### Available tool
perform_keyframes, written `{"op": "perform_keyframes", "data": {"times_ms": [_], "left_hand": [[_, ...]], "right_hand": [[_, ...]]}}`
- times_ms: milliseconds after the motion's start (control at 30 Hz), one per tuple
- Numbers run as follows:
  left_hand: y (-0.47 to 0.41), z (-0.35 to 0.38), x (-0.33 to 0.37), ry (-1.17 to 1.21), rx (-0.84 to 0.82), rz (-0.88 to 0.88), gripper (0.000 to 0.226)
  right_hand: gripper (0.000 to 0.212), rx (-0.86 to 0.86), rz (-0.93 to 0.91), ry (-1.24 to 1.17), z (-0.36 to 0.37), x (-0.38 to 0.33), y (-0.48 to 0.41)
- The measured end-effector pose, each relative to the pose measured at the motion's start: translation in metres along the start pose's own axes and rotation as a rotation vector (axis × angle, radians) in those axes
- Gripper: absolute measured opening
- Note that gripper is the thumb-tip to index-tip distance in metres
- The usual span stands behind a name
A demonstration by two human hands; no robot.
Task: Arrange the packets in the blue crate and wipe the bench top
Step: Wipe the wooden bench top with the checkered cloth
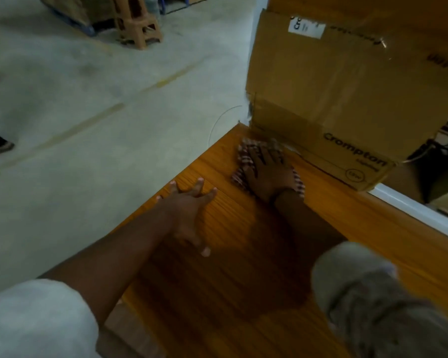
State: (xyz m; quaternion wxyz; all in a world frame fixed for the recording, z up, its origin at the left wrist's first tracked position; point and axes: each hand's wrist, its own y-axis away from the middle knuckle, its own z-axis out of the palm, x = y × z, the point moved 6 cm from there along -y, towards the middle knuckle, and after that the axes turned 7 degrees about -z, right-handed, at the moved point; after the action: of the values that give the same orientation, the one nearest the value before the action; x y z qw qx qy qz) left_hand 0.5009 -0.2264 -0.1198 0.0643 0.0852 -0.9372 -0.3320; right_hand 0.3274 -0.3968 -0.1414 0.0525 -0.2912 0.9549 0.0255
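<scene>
Nearest, at five and seven o'clock, two pale sleeves are pushed up off the forearms, probably to keep them clear of the wiping. The left hand [189, 210] lies released on the wooden desk [217, 293], its fingers spread flat close to the desk's left edge; it seems to be there as a brace while the body leans forward. At about two o'clock from it, the right hand [267, 174] presses down with straight, splayed fingers on one checked cloth [239, 174], grasping nothing and pinning the cloth flat so it can rub the surface. The cloth sits near the desk's far corner, just beside one cardboard box [334, 86] that stands at one o'clock and takes up that end. This looks like the wiping part of the job, reaching the last strip before the box. No blue crate and no packets are in view, so their place cannot be told. Beyond, at eleven o'clock, the concrete floor [88, 125] carries one brown plastic stool [140, 27].
</scene>
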Motion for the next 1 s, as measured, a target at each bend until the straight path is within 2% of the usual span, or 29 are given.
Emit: {"op": "perform_keyframes", "data": {"times_ms": [100,200,367,467,533,600,700,767,900,1000], "left_hand": [[-0.004,0.002,-0.001,-0.013,-0.003,0.002,0.147],[-0.005,0.002,0.0,-0.019,0.007,-0.003,0.148],[-0.019,0.008,-0.005,-0.046,0.006,0.017,0.158],[-0.026,0.011,-0.009,-0.06,0.008,0.029,0.161],[-0.027,0.011,-0.009,-0.076,0.017,0.044,0.16],[-0.026,0.009,-0.009,-0.084,0.021,0.045,0.16],[-0.024,0.009,-0.008,-0.076,0.012,0.038,0.164],[-0.023,0.008,-0.007,-0.073,0.019,0.034,0.165],[-0.018,0.008,-0.005,-0.082,0.005,0.026,0.166],[-0.009,0.004,-0.003,-0.084,0.023,0.024,0.164]], "right_hand": [[0.066,-0.011,0.106,0.027,0.001,0.044,0.059],[0.067,-0.038,0.133,0.082,-0.003,0.065,0.053],[0.065,-0.014,-0.041,0.046,-0.007,-0.001,-0.001],[0.064,-0.033,-0.14,0.073,0.0,-0.041,0.017],[0.066,-0.043,-0.167,0.068,0.006,-0.034,0.047],[0.067,-0.042,-0.125,0.058,0.003,-0.001,0.062],[0.066,-0.071,0.05,0.086,-0.009,0.053,0.058],[0.066,-0.078,0.126,0.089,-0.012,0.063,0.05],[0.068,-0.083,0.044,0.064,-0.003,0.011,0.081],[0.065,-0.06,-0.115,0.008,-0.001,-0.053,0.169]]}}
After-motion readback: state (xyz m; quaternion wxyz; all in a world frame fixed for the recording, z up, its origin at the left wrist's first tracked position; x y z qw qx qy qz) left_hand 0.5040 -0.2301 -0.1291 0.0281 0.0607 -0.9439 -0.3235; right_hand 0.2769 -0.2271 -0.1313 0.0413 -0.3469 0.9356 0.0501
